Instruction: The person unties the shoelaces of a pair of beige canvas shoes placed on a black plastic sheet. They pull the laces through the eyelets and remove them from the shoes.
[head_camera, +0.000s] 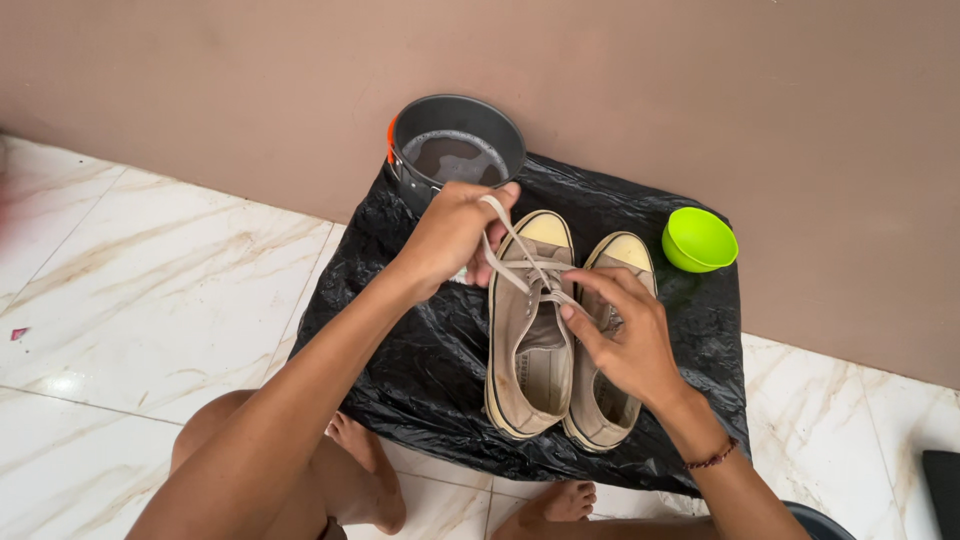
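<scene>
Both hands (540, 290) on shoelace (515, 250)

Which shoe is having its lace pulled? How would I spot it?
Find the black plastic sheet on the floor by the wall. Two tan shoes lie on it side by side. It is the left shoe, nearer the grey pot; its lace runs up into the left hand.

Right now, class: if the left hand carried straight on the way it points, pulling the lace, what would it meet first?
The left hand, gripping the lace, points up and away toward the wall. First in that line is probably the dark pot of murky water, just beyond the knuckles; depth is hard to judge from above.
</scene>
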